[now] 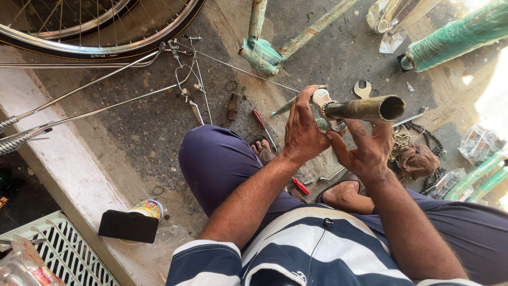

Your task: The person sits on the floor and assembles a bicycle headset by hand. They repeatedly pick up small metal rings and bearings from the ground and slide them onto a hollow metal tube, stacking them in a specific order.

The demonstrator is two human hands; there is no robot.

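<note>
The person sits on the rough concrete floor (159, 122), holding a dull brass-coloured metal tube (365, 108) above the knees, its open end pointing toward 3 o'clock. The left hand (302, 132) curls its grip over the tube's near end, fingers pressed on a ring of small bearing balls (324, 109) seated there. The right hand (365, 153) supports the tube from below, its grip closed around the shaft.

A red-handled screwdriver (261, 123) lies at 9 o'clock of the hands, a flat silver spanner (362, 89) at 12 o'clock, and a spoked bicycle wheel (95, 32) at 10 o'clock.

Risk, as I judge it: if the tube tilts or the left fingers slip, the loose balls could drop and scatter among the clutter on the floor.
</note>
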